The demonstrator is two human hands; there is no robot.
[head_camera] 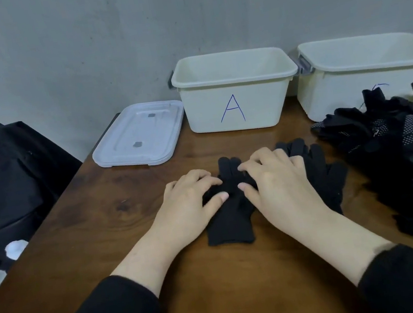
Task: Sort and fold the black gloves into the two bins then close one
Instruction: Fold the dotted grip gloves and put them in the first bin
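Two open bins (237,92) (364,71) at desk's far edge, insides hidden from me; left hand (193,201), right hand (276,180) press, fingers bent, on black glove (230,225).

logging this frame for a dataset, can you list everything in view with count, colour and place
bin marked A: one, cream, back centre of table, open
second bin: one, cream, back right, open
lids: stacked, clear, left of bin marked A
knit gloves: two at least, black, table centre, under the hands
glove pile: many, black, right side
table: one, dark wood
dark bag: one, black, far left
left hand: fingers pressing glove
right hand: fingers pressing glove
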